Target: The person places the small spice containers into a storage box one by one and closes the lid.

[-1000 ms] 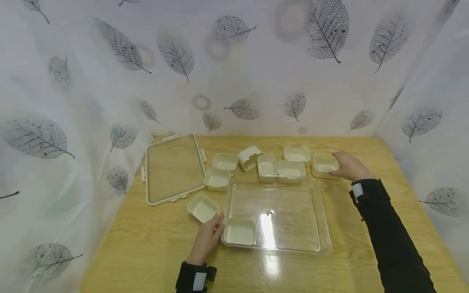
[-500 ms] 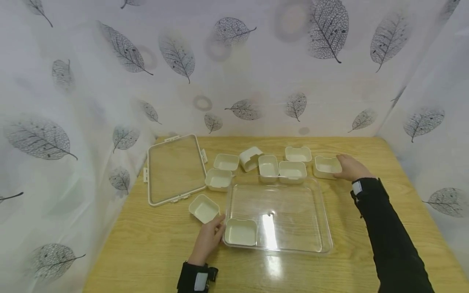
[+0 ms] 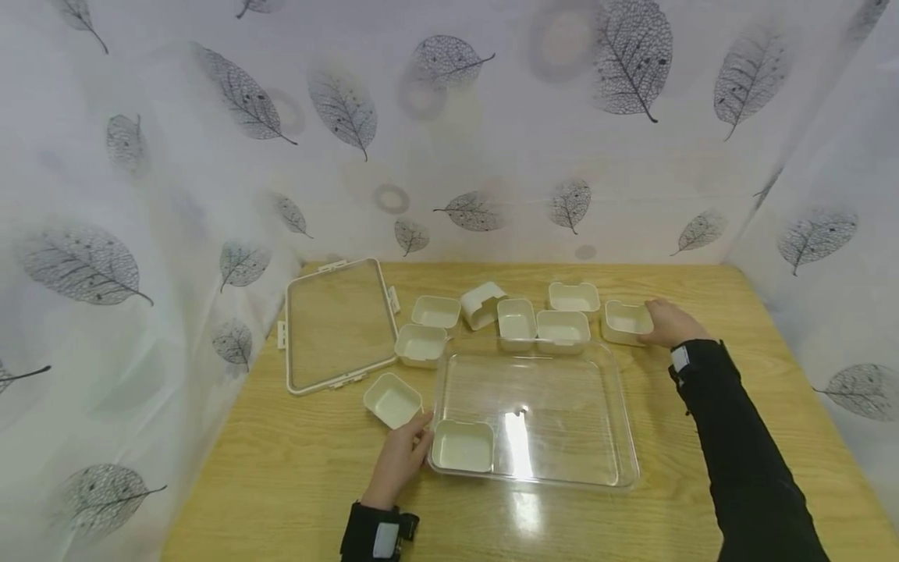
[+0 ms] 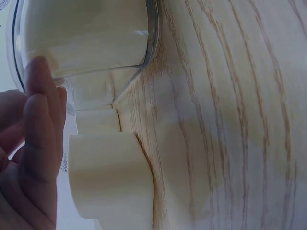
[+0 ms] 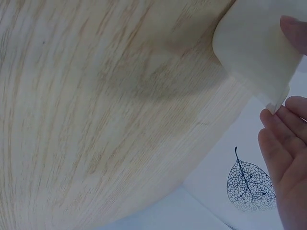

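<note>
My right hand (image 3: 669, 324) pinches a likely light, stiff cup (image 3: 627, 318), best held by its wall (image 5: 256, 50); my relaxed left hand (image 3: 396, 462) touches the clear tray (image 3: 562, 441).

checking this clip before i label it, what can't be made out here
- Head: part of the tray floor, washed out by glare.
- Head: part of the box beside the left hand, hidden by that hand.
- Left wrist: the rest of the nearest box, cut off by the bottom edge.
- Right wrist: part of the right hand, cut off by the right edge.
</note>
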The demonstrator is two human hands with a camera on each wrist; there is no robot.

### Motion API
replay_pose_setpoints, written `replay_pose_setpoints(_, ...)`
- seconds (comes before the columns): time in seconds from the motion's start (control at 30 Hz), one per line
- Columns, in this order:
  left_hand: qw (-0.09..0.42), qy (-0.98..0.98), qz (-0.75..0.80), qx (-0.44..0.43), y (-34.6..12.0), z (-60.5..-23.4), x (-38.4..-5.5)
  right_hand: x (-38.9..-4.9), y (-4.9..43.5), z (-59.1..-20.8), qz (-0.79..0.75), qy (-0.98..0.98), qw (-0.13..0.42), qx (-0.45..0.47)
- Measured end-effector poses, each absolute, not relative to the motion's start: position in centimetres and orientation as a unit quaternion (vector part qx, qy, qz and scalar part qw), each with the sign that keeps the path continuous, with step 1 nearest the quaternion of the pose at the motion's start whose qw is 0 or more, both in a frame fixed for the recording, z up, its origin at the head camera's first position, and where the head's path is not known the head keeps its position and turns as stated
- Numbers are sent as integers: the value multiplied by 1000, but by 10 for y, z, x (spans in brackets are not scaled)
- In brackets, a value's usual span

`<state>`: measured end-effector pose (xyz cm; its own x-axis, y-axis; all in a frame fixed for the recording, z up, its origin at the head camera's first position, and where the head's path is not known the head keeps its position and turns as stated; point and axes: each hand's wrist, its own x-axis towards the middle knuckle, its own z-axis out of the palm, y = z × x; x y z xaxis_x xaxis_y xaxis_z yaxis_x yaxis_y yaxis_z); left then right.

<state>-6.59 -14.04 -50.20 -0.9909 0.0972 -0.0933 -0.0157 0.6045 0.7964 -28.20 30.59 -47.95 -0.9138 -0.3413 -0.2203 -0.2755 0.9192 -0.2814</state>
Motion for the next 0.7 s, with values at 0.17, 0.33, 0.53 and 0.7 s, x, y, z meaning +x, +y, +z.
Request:
replay_pose_setpoints(0.17, 71, 894, 443, 17, -140, -502, -67, -280, 306, -476, -125, 969, 139, -161)
replay_pose_setpoints(0.33, 63, 898, 435, 24, -140, -502, -67, -278, 306, -476, -131, 967, 140, -167)
replay_pose_setpoints(0.53, 72, 897, 436, 20, -139, -500, -66, -277, 308, -477, -140, 967, 128, -172)
replay_pose_setpoints(0.7, 74, 898, 434, 12, -138, -499, -65, -276, 310, -479, -149, 966, 123, -171)
